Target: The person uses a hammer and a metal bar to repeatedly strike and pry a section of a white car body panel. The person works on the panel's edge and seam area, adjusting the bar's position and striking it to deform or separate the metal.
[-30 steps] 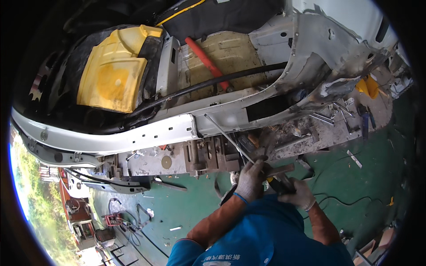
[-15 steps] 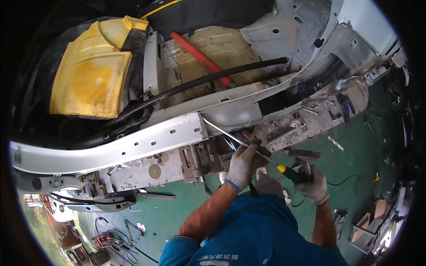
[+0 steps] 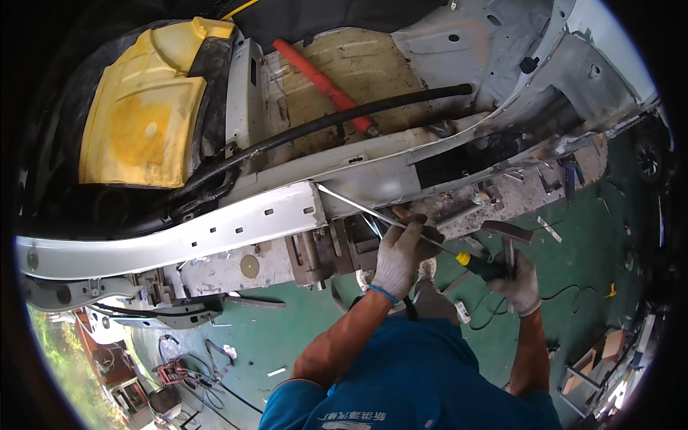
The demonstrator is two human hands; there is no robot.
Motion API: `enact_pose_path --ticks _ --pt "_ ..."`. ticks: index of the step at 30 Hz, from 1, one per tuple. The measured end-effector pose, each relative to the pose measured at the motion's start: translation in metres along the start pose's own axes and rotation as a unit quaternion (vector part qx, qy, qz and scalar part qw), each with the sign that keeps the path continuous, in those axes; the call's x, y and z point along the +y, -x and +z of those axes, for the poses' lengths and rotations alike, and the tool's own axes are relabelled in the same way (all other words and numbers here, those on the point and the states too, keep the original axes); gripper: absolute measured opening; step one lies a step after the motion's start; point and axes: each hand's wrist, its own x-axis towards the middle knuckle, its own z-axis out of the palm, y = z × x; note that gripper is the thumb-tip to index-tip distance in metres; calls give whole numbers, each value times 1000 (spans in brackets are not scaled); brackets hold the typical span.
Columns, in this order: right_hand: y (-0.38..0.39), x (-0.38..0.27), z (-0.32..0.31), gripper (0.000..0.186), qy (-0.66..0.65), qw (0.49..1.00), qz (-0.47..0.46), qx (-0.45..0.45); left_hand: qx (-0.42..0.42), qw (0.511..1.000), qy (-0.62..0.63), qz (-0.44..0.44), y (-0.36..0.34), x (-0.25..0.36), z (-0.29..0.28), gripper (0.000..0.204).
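Observation:
A long screwdriver [image 3: 356, 206] slants across the middle, its tip at the cut end of the white sill panel [image 3: 251, 223]. My left hand [image 3: 398, 259], in a soiled whitish glove with a blue band at the wrist, is closed around the metal shaft. Beyond its fingers shows a brown piece [image 3: 408, 215] I cannot identify. Farther right, my gloved right hand [image 3: 517, 284] grips a hammer [image 3: 507, 231], head upward. The screwdriver's green and yellow handle [image 3: 481, 266] runs to this same hand; whether the fingers hold it too is partly hidden.
A red cylinder [image 3: 322, 84] and a black hose [image 3: 344, 119] lie in the car body, beside a yellow foam block [image 3: 147, 118]. Below the sill, a clamp [image 3: 309, 259] stands on a metal bench [image 3: 215, 274]. Loose tools [image 3: 548, 179] lie at its right; cables [image 3: 570, 294] cross the green floor.
Both hands, the hammer and the screwdriver handle sit slightly farther right in the picture, and the whole view has shifted a little. The screwdriver tip stays at the sill's end.

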Motion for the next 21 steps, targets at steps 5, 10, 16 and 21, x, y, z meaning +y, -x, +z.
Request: enact_pose_path --ticks 5,10,16,21 --pt "-10 11 5 56 -18 999 -35 -20 68 997 -3 -23 -2 -2 4 47" --pt "-25 12 6 53 -36 996 -64 -40 107 994 -30 -12 -9 -5 12 51" --pt "-42 20 0 51 -18 992 -93 -86 137 989 -47 -8 -15 -10 16 47" --pt "-53 38 20 46 70 990 -116 -41 137 989 -57 21 -24 -17 12 44"
